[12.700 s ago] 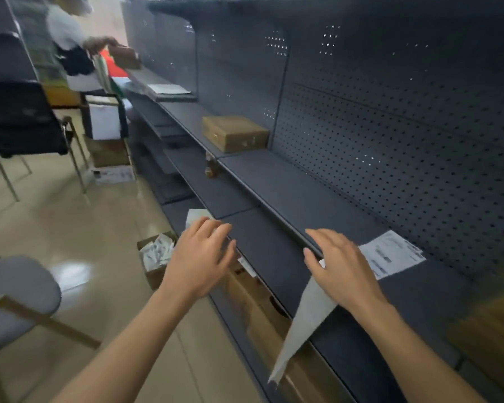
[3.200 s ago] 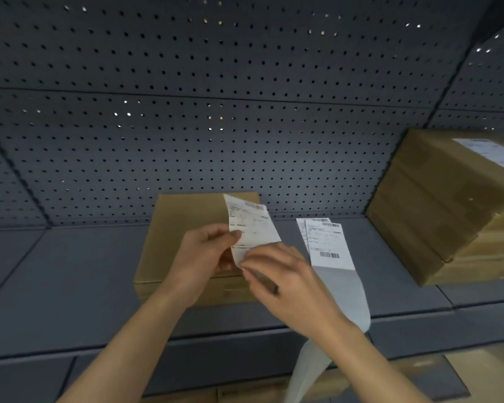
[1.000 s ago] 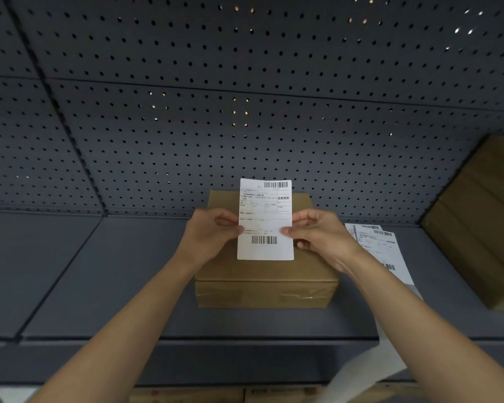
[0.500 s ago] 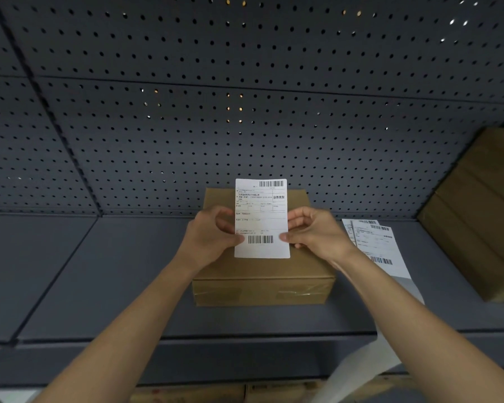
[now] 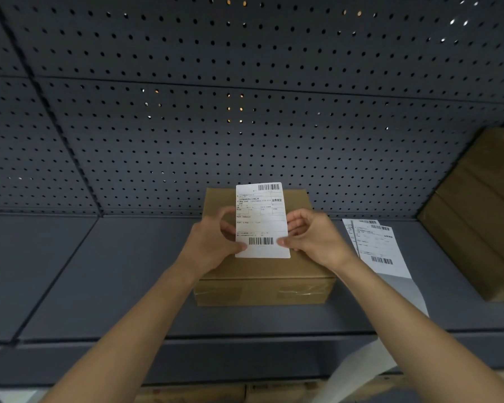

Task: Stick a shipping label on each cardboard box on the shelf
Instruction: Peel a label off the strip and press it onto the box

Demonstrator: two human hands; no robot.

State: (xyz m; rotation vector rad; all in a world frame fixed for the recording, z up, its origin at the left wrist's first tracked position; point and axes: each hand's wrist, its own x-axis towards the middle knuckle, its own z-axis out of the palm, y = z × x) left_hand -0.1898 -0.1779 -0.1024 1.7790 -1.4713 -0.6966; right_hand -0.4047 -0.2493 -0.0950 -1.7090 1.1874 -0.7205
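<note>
The left hand (image 5: 213,242) and right hand (image 5: 312,239) each pinch a side edge of the shipping label (image 5: 262,221) over the cardboard box (image 5: 262,274) on the shelf (image 5: 114,271), seemingly not yet pressed down, with spare labels (image 5: 376,245) at its 3 o'clock.

Visible body parts: two forearms and two hands.

Left forearm (image 5: 134,324) and right forearm (image 5: 413,324): each enters at the bottom edge. Both are bare along the whole visible length. The outline is smooth and narrows steadily to the wrist.

Left hand (image 5: 213,242) and right hand (image 5: 314,239): both bare, with the knuckle ridges distinct on the right one. The left one is slightly blurred.

Fingers (image 5: 296,219): slim. The nails are too small and soft in the picture to describe.

Clothing: the frame cuts off both arms at the bottom edge. Anything worn higher up lies outside the picture.
</note>
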